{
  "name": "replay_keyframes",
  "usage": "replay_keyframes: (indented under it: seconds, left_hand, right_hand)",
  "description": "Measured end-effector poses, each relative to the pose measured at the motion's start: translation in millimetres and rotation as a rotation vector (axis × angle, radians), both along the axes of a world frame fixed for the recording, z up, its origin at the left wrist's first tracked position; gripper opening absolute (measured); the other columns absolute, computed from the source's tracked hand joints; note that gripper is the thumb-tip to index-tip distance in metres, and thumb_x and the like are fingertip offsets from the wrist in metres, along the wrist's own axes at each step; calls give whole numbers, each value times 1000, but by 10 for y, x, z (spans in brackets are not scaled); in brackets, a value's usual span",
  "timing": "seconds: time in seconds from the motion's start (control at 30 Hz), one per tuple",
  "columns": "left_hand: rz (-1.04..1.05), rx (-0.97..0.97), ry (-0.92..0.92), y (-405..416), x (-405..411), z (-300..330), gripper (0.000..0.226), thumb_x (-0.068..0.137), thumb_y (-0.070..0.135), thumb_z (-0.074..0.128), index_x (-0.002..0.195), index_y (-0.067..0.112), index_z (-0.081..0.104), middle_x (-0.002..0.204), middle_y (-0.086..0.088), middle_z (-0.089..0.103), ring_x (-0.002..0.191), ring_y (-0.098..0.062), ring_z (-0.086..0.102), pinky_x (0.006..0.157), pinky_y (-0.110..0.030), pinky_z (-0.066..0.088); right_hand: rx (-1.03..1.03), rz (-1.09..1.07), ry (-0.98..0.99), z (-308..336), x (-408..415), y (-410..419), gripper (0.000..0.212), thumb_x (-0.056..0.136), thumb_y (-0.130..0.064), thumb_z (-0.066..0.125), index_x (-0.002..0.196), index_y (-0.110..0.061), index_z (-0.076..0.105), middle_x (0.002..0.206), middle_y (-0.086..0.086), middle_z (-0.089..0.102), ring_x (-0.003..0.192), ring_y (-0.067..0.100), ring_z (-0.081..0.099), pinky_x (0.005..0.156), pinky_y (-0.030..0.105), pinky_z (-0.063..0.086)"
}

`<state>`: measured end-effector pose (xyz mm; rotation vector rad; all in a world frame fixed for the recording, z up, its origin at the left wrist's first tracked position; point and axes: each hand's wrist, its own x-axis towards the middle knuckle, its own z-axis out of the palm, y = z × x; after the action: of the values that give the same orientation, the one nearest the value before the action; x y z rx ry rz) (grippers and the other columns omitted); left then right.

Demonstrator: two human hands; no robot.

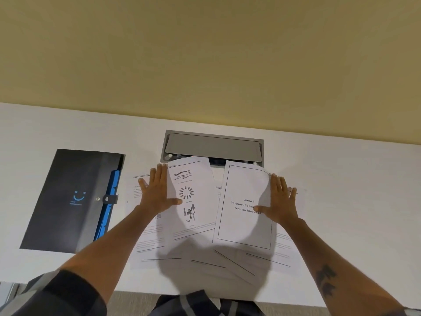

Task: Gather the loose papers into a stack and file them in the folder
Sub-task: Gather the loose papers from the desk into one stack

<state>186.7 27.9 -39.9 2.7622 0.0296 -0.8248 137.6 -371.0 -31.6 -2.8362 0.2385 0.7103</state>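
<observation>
Head view: your left hand (159, 190) and right hand (281, 199) lie flat and spread, gripping nothing, on the outer edges of the papers (245, 201) fanned across the table (341, 179). Most sheets run lengthwise away from you, tilted unevenly. Left of them, apart, the folder (68, 199) lies closed, long axis also away from you.

We are looking at an office: a white desk (341, 179) with a built-in grey cable hatch (211, 148), printed papers (245, 206) and a dark folder (75, 199), against a plain yellow wall (205, 53).

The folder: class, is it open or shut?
Shut. The folder lies flat left of the papers, its strap snapped over the front flap.
</observation>
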Motion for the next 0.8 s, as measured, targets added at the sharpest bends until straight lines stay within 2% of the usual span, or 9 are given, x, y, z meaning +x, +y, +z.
replay_keyframes:
  seconds: [0.1,0.2,0.27,0.37,0.43,0.53,0.63,0.73,0.8]
  left_hand:
    - [21,-18,-79,2,0,0,137,71,65,81,165,14,-5,176,-10,4,163,-35,1,124,-73,5]
    - [33,-46,-166,-7,-37,-8,133,72,62,83,166,16,2,169,-14,27,159,-36,19,123,-71,2]
    - [71,-82,-211,-11,-70,-14,130,72,58,84,166,16,6,154,-12,48,149,-36,38,124,-67,4]
    - [159,-164,-261,-26,-131,-33,120,76,46,86,166,16,13,140,-11,61,133,-36,55,118,-61,32]
    - [273,-291,-258,-52,-167,-22,113,79,29,88,165,20,15,140,-13,60,127,-37,60,104,-57,52]
    - [386,-353,-267,-55,-210,-1,109,82,13,85,165,22,15,146,-16,48,129,-39,57,94,-55,58]
    - [491,-453,-297,-27,-238,-9,107,81,3,84,164,19,18,146,-19,42,129,-39,55,93,-55,60]
    - [720,-631,-308,-36,-246,21,112,76,-5,85,164,17,19,151,-17,31,129,-33,51,101,-52,55]
    - [893,-662,-317,-37,-242,54,112,73,-5,88,162,15,22,154,-17,29,132,-36,50,104,-49,54]
  right_hand:
    - [65,-20,-40,-2,-34,35,133,76,-57,85,167,-15,-1,175,9,12,163,31,0,128,62,-1]
    - [153,-126,-121,0,-89,108,132,69,-42,95,167,-19,10,161,9,43,152,33,28,126,57,20]
    - [171,-211,-152,-2,-126,167,131,66,-36,97,167,-19,14,147,6,57,138,32,42,115,51,33]
    - [163,-323,-131,-22,-195,209,124,69,-36,96,164,-18,19,134,10,64,126,33,54,105,48,41]
    - [228,-424,-120,-26,-245,216,119,70,-31,96,163,-16,23,147,10,60,134,36,55,107,48,46]
    - [432,-622,-175,-17,-321,260,111,73,-12,95,162,-15,28,159,7,50,143,34,50,110,42,46]
    - [510,-695,-243,-14,-395,316,93,74,-5,92,153,-12,44,141,6,64,122,23,61,101,29,47]
    - [617,-743,-295,13,-453,336,63,77,0,86,134,-12,62,117,7,75,97,23,73,77,12,55]
    - [657,-762,-325,44,-486,354,44,79,-2,85,120,-12,70,106,5,78,96,27,75,73,20,59]
